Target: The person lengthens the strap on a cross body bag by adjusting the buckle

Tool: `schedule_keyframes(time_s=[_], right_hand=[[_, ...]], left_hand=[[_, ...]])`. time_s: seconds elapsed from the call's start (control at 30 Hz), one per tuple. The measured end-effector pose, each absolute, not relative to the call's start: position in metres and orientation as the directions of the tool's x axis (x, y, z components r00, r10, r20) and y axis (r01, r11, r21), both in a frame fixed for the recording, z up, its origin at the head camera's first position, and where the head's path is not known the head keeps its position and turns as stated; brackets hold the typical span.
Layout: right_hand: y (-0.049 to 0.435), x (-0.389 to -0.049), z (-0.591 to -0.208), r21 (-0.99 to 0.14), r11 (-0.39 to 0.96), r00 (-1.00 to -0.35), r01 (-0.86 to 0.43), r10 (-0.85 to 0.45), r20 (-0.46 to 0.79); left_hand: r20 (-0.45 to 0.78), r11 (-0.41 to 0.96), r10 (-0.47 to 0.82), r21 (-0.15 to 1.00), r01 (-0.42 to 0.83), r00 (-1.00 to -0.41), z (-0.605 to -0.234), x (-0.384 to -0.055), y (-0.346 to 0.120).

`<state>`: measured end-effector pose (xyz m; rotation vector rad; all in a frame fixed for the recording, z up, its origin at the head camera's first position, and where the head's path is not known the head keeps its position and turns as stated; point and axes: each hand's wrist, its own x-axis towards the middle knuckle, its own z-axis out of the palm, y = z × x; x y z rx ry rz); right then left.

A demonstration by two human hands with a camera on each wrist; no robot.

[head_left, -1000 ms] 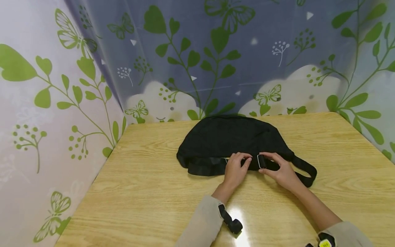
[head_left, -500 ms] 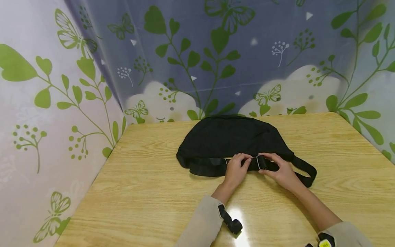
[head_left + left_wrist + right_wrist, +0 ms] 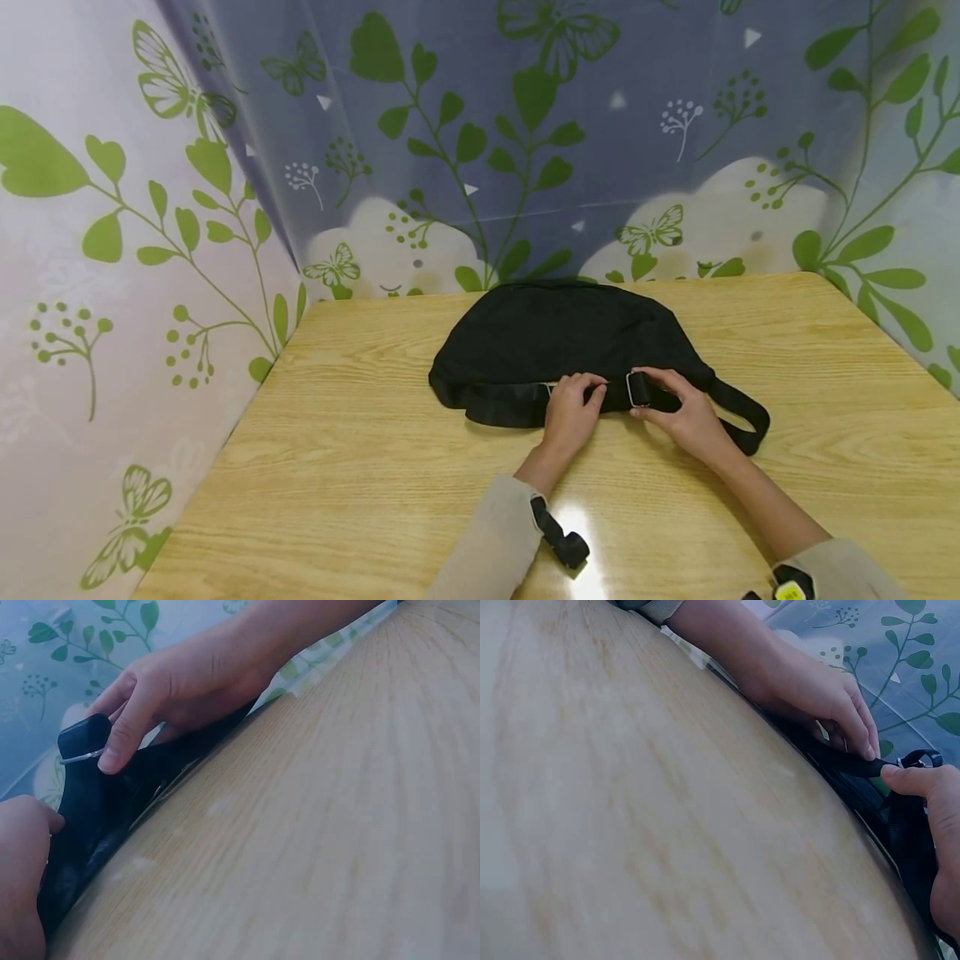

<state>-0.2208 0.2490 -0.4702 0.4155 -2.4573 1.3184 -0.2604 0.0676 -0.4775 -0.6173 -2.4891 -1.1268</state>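
A black waist bag (image 3: 555,329) lies flat on the table, its black strap (image 3: 506,406) running along the near edge. My left hand (image 3: 573,414) pinches the strap between thumb and fingers, left of a metal slider buckle (image 3: 630,390). On the other side, my right hand (image 3: 686,417) grips the strap at that buckle, thumb below and fingers above. In the left wrist view the buckle (image 3: 81,757) stands up with a loop of webbing over it, beside the right thumb. The right wrist view shows the left fingertips (image 3: 870,754) pinching the strap close to the right thumb.
The wooden table (image 3: 337,483) extends on all sides of the bag. A strap loop (image 3: 750,417) sticks out at the bag's right end. Patterned cloth (image 3: 465,150) hangs behind and at both sides. Black bands with devices (image 3: 558,533) sit on the sleeves.
The left part of the strap has drawn slightly rightward. My right hand and the buckle have shifted a little, and the gap between my hands is slightly wider than half a second ago.
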Motion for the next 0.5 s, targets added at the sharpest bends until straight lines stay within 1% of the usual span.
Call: schedule_keyframes(time_s=[0.23,0.37,0.5], right_hand=[[0.2478,-0.2206,-0.4699,-0.756,0.503,-0.903,-0.419,-0.148,0.403],[0.2474,-0.2206,-0.4698,-0.758,0.497,-0.902,-0.422,-0.151,0.404],[0.2485,-0.2210,-0.4697,-0.755,0.500,-0.898,-0.424,-0.127,0.420]], left_hand=[[0.444,0.506,0.310,0.672,0.541,-0.841,-0.4756,-0.2595,0.0678],[0.447,0.521,0.302,0.662,0.538,-0.842,-0.4755,-0.2591,0.0678],[0.459,0.565,0.247,0.647,0.512,-0.853,-0.4757,-0.2592,0.0676]])
